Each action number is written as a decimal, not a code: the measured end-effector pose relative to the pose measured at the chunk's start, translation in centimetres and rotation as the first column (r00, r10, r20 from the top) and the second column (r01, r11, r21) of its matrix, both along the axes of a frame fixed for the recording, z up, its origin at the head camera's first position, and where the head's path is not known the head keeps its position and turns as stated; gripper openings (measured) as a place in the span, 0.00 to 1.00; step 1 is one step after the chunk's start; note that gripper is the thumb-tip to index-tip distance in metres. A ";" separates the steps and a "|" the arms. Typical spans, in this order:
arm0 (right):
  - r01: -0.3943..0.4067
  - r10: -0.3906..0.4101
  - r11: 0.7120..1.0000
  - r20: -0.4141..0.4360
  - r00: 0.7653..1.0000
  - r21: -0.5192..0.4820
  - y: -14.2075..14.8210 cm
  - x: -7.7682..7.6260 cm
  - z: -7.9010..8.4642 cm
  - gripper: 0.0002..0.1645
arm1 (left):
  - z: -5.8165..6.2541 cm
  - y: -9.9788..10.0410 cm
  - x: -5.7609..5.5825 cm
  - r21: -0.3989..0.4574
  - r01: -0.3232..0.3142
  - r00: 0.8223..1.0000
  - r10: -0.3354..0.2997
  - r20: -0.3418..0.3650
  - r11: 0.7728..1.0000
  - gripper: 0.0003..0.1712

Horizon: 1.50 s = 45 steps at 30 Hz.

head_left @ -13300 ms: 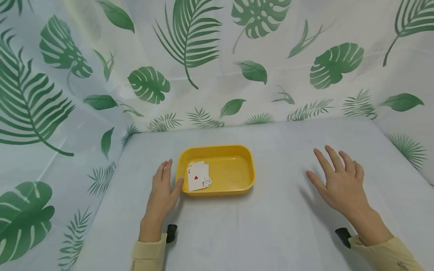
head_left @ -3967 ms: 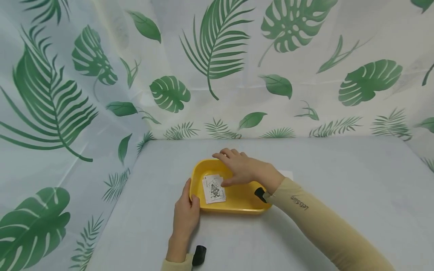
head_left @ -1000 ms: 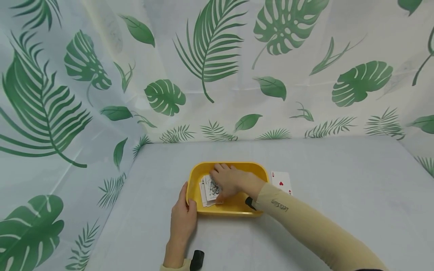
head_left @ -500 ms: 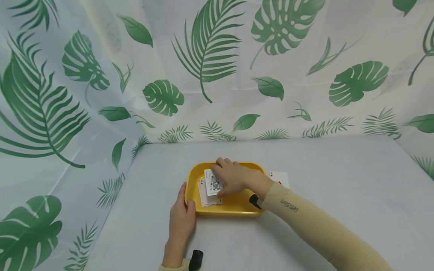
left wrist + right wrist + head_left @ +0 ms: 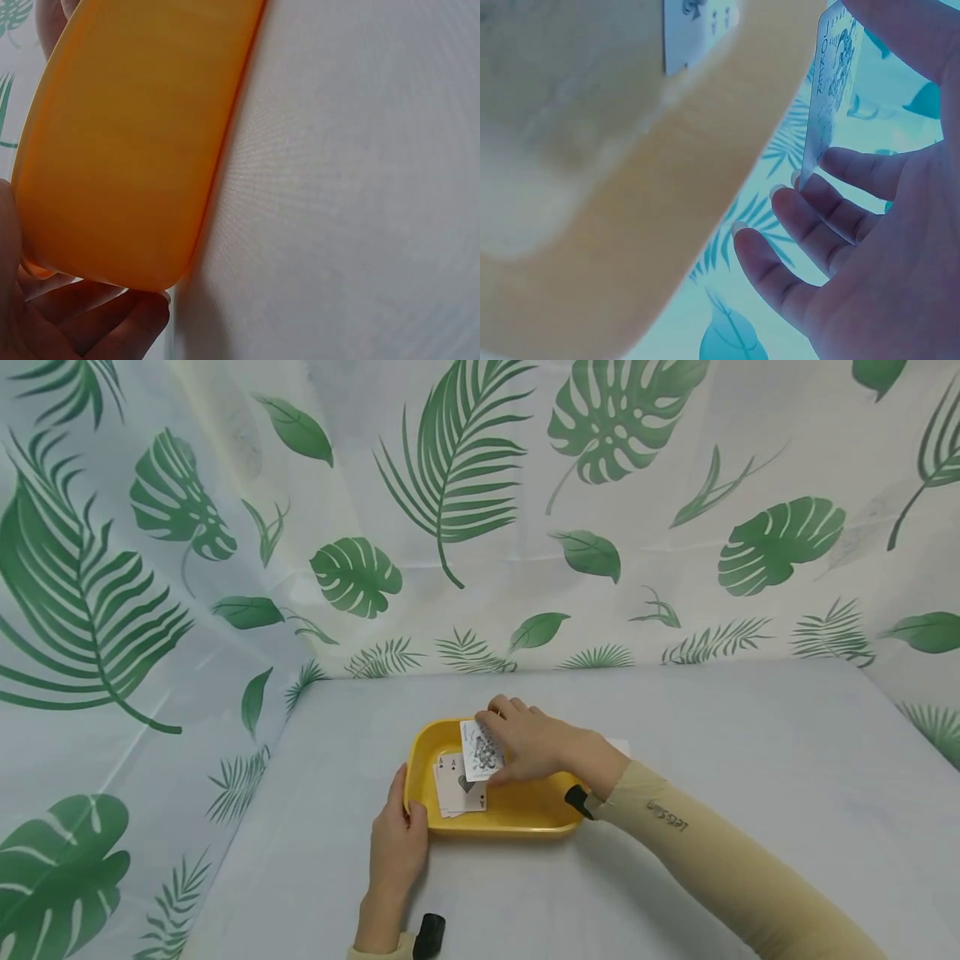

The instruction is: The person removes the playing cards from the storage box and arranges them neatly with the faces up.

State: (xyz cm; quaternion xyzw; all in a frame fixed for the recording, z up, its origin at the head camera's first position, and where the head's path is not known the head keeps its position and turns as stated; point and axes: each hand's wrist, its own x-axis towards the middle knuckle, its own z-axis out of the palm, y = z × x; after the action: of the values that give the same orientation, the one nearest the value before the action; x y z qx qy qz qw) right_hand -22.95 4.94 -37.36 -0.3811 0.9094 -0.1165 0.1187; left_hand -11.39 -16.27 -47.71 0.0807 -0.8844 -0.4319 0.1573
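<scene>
My right hand (image 5: pixel 536 745) pinches a joker card (image 5: pixel 478 752) between thumb and fingertips, raised over the left part of a yellow tray (image 5: pixel 495 832). In the right wrist view the joker (image 5: pixel 829 82) stands nearly on edge between the thumb and fingers. Below it in the tray lie several overlapping cards, the top one an ace (image 5: pixel 459 792) with a black pip. At the tray's left end my left hand (image 5: pixel 397 839) holds the wall, thumb at the rim and fingers along the outside. The left wrist view shows its fingers (image 5: pixel 124 322) at the tray's corner.
A white card (image 5: pixel 619 746) on the table to the right of the tray is mostly hidden behind my right wrist. The pale tabletop (image 5: pixel 750 760) meets a leaf-printed curtain (image 5: pixel 480 568) at the back and on the left.
The right hand has lifted the joker from the pile, up and slightly right, uncovering the ace. Earlier a red ace went from the tray to the table at right. The left hand keeps its hold.
</scene>
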 end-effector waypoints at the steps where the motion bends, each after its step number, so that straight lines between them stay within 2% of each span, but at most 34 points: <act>1: 0.004 -0.004 1.000 0.001 1.000 -0.007 0.1 0.0 0.1 0.55 | 0.0 -0.1 0.0 -0.003 -0.002 1.000 0.002 -0.002 1.000 0.32; 8: 0.027 -0.026 0.999 0.019 0.999 -0.045 1.0 0.1 0.8 0.56 | 0.0 -0.4 0.0 -0.010 -0.005 1.000 0.005 -0.003 1.000 0.32; 17: 0.065 -0.063 0.992 0.021 0.998 -0.104 2.6 0.4 0.9 0.55 | 0.0 -0.2 0.0 0.004 -0.014 1.000 0.014 0.019 1.000 0.32; 29: 0.112 -0.110 0.985 0.019 0.994 -0.134 5.6 0.7 1.2 0.55 | 0.1 0.0 0.0 0.020 -0.014 1.000 0.013 0.025 1.000 0.32; 45: 0.199 -0.195 0.962 0.039 0.980 -0.185 10.2 0.4 1.4 0.56 | 0.0 0.3 0.0 0.030 -0.018 1.000 0.017 0.019 0.999 0.32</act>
State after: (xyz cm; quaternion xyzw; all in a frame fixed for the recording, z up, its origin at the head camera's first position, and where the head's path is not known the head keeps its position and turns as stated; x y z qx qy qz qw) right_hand -22.55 15.17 -35.97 -0.2970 0.9265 -0.2170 0.0793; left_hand -11.39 -16.01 -47.68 0.0948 -0.8786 -0.4429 0.1516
